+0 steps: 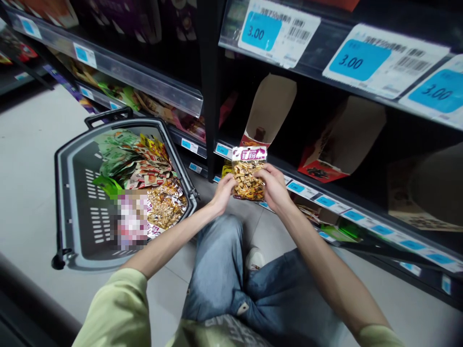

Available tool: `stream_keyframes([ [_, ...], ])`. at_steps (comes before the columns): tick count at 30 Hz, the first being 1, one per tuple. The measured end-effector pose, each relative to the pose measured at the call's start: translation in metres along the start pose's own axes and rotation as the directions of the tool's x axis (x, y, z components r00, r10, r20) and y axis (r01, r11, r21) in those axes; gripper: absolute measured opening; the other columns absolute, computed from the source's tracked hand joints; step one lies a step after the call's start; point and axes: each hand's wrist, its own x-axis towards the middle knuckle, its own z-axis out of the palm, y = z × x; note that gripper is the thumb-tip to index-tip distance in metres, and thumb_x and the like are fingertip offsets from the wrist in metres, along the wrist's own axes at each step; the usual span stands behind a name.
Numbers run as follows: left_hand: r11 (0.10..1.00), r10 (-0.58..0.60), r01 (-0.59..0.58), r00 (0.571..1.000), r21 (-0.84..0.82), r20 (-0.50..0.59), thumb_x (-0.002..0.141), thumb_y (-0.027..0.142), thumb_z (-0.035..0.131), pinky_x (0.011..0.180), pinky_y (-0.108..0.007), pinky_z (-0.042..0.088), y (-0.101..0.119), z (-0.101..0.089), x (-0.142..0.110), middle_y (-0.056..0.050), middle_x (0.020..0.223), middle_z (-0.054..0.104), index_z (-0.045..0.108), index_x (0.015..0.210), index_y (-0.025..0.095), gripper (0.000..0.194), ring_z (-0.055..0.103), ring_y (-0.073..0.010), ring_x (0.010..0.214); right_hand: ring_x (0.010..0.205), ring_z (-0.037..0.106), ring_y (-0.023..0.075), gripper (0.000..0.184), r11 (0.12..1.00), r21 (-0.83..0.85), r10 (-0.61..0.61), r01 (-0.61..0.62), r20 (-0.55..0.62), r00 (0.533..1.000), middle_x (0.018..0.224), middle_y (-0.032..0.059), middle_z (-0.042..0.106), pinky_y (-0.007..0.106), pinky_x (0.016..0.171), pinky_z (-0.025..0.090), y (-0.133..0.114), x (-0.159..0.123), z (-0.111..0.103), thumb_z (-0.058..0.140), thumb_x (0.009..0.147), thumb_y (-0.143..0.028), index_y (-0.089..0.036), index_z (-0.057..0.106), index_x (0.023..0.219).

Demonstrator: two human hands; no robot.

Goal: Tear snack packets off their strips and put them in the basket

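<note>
Two hands share one snack packet [249, 176] — the left hand [222, 193] pinching its left side, the right hand [275, 187] pinching its right, thumbs on the front and most of the other fingers hidden. The packet stands roughly upright between them, its purple-and-white header above both thumbs. Just beyond the hands runs a row of price tags [302, 189]; an open carton [273, 103] sits past the packet, and a second carton [345, 140] lies to the right of the right hand. Left of the left hand is a basket [76, 193] bearing packets [164, 207] much like the held one. The step in hand looks like steadying or checking a single packet. A next move seems to call for an even pinch — the film looks slick — with one hand releasing first if the packet must travel sideways.
</note>
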Motion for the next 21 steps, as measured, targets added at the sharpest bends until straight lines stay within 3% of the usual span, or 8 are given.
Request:
stream_keyframes([
  [3,1.0,0.011,-0.011,1.0,-0.003,0.025,0.068,0.024,0.061,0.067,-0.022,0.046,-0.003,0.0,0.0,0.002,0.077,0.058,0.055,0.079,0.017,0.014,0.055,-0.0126,0.074,0.076,0.06,0.0184,0.018,1.0,-0.027,-0.003,0.003,0.029,1.0,0.074,-0.0031,0.065,0.03,0.072,0.048,0.002,0.001,-0.001,0.07,0.063,-0.028,-0.022,0.057,0.074],
  [7,1.0,0.011,-0.01,1.0,-0.021,0.026,0.068,0.027,0.065,0.077,-0.028,0.049,-0.004,0.003,-0.003,-0.002,0.091,0.069,0.063,0.098,0.017,0.031,0.062,-0.0174,0.085,0.077,0.062,0.0197,0.021,0.998,-0.043,0.042,-0.039,0.088,0.995,0.079,-0.0018,0.067,0.032,0.074,0.049,0.006,0.001,-0.002,0.071,0.064,-0.028,-0.022,0.058,0.079],
  [21,0.995,0.092,-0.093,0.994,0.021,0.051,0.071,0.027,0.066,0.082,-0.028,0.048,-0.005,0.004,-0.003,-0.004,0.098,0.07,0.065,0.098,0.015,0.03,0.063,-0.0182,0.09,0.083,0.067,0.0216,0.034,0.989,-0.132,0.098,-0.068,0.233,0.967,0.094,0.0001,0.071,0.035,0.076,0.054,0.007,-0.002,-0.017,0.072,0.064,-0.021,-0.024,0.062,0.097],
])
